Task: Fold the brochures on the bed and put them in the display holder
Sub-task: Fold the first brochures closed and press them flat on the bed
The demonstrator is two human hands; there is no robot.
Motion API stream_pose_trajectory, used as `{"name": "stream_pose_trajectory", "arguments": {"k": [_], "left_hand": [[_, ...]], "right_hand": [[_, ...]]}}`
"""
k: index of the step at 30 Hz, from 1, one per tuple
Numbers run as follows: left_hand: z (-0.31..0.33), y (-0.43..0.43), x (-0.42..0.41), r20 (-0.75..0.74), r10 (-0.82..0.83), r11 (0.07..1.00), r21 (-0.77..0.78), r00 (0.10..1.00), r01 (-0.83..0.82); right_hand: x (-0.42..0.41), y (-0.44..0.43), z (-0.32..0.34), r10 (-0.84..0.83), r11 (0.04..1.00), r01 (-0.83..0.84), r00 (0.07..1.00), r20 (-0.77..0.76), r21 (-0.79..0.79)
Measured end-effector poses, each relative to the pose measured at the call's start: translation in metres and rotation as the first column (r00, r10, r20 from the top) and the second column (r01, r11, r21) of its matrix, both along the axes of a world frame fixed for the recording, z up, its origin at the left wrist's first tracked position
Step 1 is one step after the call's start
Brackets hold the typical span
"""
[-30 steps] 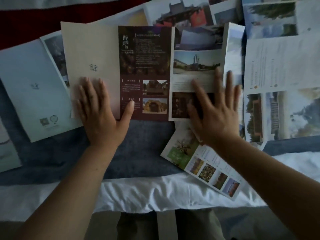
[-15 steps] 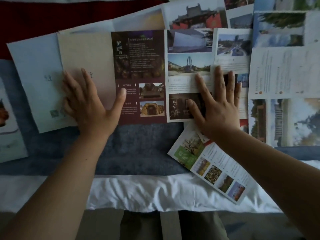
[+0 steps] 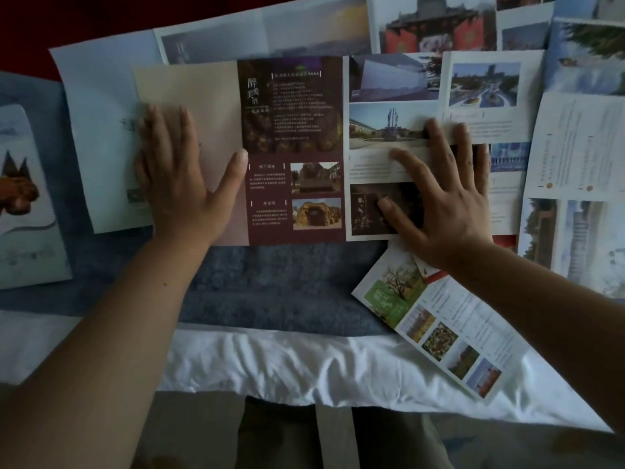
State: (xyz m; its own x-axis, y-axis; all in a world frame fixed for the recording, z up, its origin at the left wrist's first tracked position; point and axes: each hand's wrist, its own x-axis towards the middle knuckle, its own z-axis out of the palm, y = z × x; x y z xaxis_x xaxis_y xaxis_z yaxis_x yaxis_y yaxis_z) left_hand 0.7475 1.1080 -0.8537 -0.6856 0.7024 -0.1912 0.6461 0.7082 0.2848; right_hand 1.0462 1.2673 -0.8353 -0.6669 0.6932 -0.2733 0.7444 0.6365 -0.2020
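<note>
An unfolded brochure (image 3: 291, 147) with a cream panel, a dark maroon panel and photo panels lies flat across the blue bed runner (image 3: 280, 286). My left hand (image 3: 176, 177) rests flat on its cream left panel, fingers straight, thumb spread to the maroon panel's edge. Flat on the photo panels at the right lies my right hand (image 3: 439, 194), its fingers spread. The rightmost panel (image 3: 487, 96) lies flat beyond my fingertips. No display holder is in view.
Several other brochures surround it: a pale blue one (image 3: 98, 137) under the left edge, a green-and-white one (image 3: 436, 323) overhanging the white sheet (image 3: 270, 367), more sheets at the top and right (image 3: 581, 147), and one at far left (image 3: 23, 204).
The rightmost panel, raised on edge a second ago, now lies flat. Both hands stay pressed on the brochure, which now lies further over the pale blue one.
</note>
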Motion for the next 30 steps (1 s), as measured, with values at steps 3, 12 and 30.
{"name": "stream_pose_trajectory", "arguments": {"k": [3,12,30], "left_hand": [[-0.001,0.0,0.002,0.008,-0.002,1.0,-0.024,1.0,0.002],[0.014,0.017,0.029,0.18,0.028,0.993,0.107,0.983,-0.048],[0.014,0.013,0.005,0.047,0.043,0.997,-0.064,0.998,-0.04]], "right_hand": [[-0.001,-0.001,0.0,-0.006,1.0,0.005,0.999,0.045,0.022],[0.001,0.007,0.007,-0.037,0.999,0.037,0.999,0.001,-0.011],[-0.07,0.003,0.009,0.031,0.996,-0.041,0.993,-0.118,-0.08]]}}
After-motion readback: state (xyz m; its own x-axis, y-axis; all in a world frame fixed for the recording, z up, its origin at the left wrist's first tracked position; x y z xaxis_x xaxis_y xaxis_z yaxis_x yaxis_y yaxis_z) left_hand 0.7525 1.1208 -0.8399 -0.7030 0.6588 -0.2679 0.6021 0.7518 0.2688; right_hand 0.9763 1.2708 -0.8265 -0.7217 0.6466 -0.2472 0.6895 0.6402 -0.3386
